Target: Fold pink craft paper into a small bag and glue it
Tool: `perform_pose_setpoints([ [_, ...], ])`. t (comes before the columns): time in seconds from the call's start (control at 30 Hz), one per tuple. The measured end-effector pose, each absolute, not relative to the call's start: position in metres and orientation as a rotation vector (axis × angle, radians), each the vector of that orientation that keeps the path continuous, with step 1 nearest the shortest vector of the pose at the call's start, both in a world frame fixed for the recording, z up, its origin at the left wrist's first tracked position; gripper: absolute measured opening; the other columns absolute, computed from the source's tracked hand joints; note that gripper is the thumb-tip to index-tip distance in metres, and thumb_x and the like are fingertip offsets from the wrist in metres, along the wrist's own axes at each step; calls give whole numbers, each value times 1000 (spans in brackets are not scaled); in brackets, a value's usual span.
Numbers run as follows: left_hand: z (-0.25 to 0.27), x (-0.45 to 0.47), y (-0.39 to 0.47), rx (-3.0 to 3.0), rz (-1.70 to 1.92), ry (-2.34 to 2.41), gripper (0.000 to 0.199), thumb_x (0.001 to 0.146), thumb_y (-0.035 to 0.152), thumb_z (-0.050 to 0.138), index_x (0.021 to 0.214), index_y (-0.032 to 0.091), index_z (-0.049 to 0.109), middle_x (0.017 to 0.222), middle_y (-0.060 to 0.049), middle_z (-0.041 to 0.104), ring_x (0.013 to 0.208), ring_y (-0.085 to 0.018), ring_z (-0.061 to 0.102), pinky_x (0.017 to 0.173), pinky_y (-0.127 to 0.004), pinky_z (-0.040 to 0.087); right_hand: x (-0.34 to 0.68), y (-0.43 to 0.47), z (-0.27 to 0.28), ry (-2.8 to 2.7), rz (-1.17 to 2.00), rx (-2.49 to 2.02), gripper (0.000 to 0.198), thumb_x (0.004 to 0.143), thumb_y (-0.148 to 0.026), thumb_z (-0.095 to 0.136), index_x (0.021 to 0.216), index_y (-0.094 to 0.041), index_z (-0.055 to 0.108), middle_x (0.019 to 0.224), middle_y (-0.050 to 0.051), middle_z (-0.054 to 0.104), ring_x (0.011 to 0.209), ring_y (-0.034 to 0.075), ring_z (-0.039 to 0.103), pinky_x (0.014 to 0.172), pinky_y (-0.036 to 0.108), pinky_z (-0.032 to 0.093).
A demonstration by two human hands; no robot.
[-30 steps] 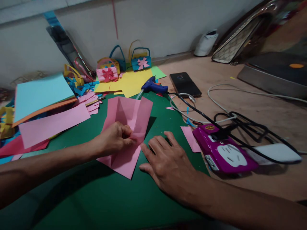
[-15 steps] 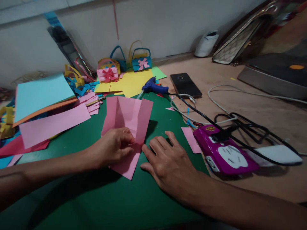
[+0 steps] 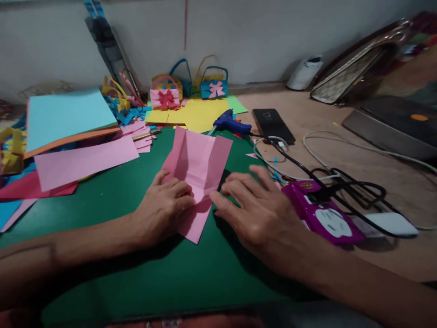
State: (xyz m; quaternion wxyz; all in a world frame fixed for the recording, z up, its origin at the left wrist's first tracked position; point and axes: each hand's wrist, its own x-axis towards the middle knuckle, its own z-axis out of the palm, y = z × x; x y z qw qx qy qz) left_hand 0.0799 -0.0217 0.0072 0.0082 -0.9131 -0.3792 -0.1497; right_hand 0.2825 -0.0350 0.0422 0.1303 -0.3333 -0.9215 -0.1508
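Note:
A pink sheet of paper [image 3: 200, 159] with fold creases lies on the green mat [image 3: 164, 278]. Its sides rise along the folds, and a crosswise crease runs near its lower part. At the sheet's left edge, my left hand [image 3: 164, 205] is closed on the paper with curled fingers, its thumb out of sight. My right hand [image 3: 254, 209] hovers at the opposite edge, fingers spread and bent. One of its fingertips meets the paper near the crosswise crease.
A blue glue gun [image 3: 232, 123] lies behind the sheet, with small paper handbags [image 3: 214, 89] beyond. Coloured paper [image 3: 68, 118] is stacked left. To the right are a phone [image 3: 273, 125], cables and a purple power strip [image 3: 327, 214].
My left hand has gone from a pinch over the crease to a hold at the sheet's left side. My right hand has risen slightly and come to the paper's edge. The view has shifted.

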Motion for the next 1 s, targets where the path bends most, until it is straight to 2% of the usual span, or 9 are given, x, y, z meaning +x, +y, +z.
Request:
perform_pose_setpoints([
  [0.07, 4, 79, -21, -2840, -490, -1165, 21, 85, 18, 46, 77, 21, 65, 78, -1, 63, 73, -15, 54, 94, -44, 25, 273, -30, 57, -2702, -583, -881, 33, 88, -8, 31, 103, -13, 61, 107, 12, 60, 110, 28, 45, 94, 54, 27],
  [0.13, 2, 78, -20, -2816, -530, -1139, 21, 84, 19, 46, 77, 21, 65, 76, -1, 62, 73, -15, 54, 93, -43, 26, 262, -23, 62, -2825, -622, -814, 30, 83, -6, 37, 97, -13, 63, 109, 11, 60, 117, 31, 41, 97, 58, 23],
  [0.2, 1, 77, -20, -2798, -581, -1111, 21, 84, 19, 47, 77, 21, 66, 76, -1, 63, 72, -15, 54, 92, -43, 27, 254, -15, 56, -2895, -661, -744, 22, 79, -9, 44, 83, -15, 65, 106, 11, 61, 117, 32, 41, 98, 60, 23],
  [0.3, 0, 76, -20, -2789, -614, -1093, 20, 85, 20, 47, 77, 20, 66, 77, -2, 63, 73, -16, 55, 89, -43, 29, 248, -3, 41, -2946, -662, -724, 16, 77, -14, 48, 78, -14, 64, 105, 12, 62, 116, 33, 43, 98, 62, 23],
  [0.47, 0, 75, -21, -2767, -605, -1063, 20, 85, 19, 47, 80, 20, 67, 76, -2, 63, 72, -16, 55, 88, -43, 30, 245, 2, 29, -2888, -756, -711, 19, 78, -13, 46, 82, -12, 65, 103, 11, 62, 119, 34, 40, 100, 61, 20],
  [0.6, -1, 75, -21, -2750, -598, -1036, 19, 84, 19, 47, 77, 19, 66, 74, -2, 62, 71, -17, 54, 85, -41, 32, 242, 1, 28, -2901, -818, -780, 19, 78, -13, 47, 77, -15, 66, 101, 9, 63, 118, 32, 41, 102, 60, 19],
  [0.73, -1, 76, -21, -2749, -584, -1045, 18, 83, 20, 49, 76, 19, 65, 74, -2, 62, 70, -17, 53, 80, -39, 34, 238, 0, 31, -2924, -858, -873, 18, 76, -12, 49, 74, -17, 67, 98, 7, 65, 117, 31, 42, 100, 59, 22],
  [1.0, -3, 76, -22, -2762, -543, -1082, 16, 83, 22, 50, 76, 19, 63, 78, -2, 62, 73, -18, 52, 76, -37, 35, 238, -2, 37, -2969, -792, -875, 14, 75, -16, 54, 72, -17, 68, 100, 10, 64, 118, 34, 42, 96, 62, 25],
])
